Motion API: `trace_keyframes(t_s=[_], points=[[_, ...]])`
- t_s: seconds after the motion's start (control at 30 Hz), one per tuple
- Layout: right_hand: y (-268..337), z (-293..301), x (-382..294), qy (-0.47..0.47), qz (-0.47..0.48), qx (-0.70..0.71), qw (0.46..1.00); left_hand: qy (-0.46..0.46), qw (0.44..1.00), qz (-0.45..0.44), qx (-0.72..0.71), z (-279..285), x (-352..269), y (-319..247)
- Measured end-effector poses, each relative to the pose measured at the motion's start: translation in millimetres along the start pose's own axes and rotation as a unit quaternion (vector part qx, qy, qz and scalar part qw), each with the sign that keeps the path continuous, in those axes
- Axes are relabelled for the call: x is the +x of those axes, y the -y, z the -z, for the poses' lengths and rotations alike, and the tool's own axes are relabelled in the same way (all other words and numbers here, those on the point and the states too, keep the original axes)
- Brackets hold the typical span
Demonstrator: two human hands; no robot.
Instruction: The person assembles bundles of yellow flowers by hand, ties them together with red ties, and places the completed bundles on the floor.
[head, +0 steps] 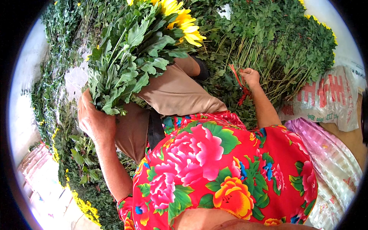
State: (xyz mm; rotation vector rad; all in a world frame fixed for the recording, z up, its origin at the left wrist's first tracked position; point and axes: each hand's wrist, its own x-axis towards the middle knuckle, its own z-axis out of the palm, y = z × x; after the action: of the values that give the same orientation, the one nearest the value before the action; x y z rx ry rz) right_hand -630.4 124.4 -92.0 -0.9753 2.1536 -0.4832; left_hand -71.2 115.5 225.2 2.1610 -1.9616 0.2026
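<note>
My left hand (pixel 96 122) grips the stem end of a leafy bunch of yellow chrysanthemums (pixel 129 57). The bunch leans across my knees, its yellow petals at the far end. Its cut stem ends are hidden by leaves and my fingers. Out to the right, my right hand (pixel 250 77) is closed with red ties (pixel 238 76) at its fingertips. A tangle of the same red ties (pixel 244 95) lies just below that hand, over the cut greenery.
Heaped chrysanthemum stems (pixel 258 54) surround me, with yellow blooms along the outer edges. At right lie a clear plastic bag with red print (pixel 325 97) and a pink-and-white patterned cloth or sheet (pixel 330 155). A translucent plastic scrap (pixel 76 82) is near my left hand.
</note>
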Motion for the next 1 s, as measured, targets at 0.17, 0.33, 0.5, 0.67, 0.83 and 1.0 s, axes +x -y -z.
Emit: trace_keyframes(t_s=[0.17,0.33,0.5,0.67,0.83,1.0], points=[[16.4,9.0,-12.8,-0.002,-0.011,0.093,0.996,0.002,1.000,0.004,-0.014,2.7,0.3,7.6],[27.6,40.8,-13.2,0.040,0.058,0.156,0.985,0.022,0.995,0.018,-0.100,13.6,9.5,16.0],[70.8,57.2,-14.5,0.006,0.007,0.211,0.977,0.067,0.871,0.212,-0.438,25.4,-4.0,69.6],[209.4,45.8,-29.2,-0.016,0.160,0.352,0.922,0.204,0.885,0.220,-0.356,85.1,9.3,53.0],[381.5,-21.0,-165.0,0.424,0.479,0.324,0.697,0.298,0.868,0.006,-0.397,90.6,30.4,35.9],[363.8,-9.6,-246.6,0.559,0.235,0.401,0.687,0.294,0.766,-0.385,-0.422,70.4,39.9,47.9]])
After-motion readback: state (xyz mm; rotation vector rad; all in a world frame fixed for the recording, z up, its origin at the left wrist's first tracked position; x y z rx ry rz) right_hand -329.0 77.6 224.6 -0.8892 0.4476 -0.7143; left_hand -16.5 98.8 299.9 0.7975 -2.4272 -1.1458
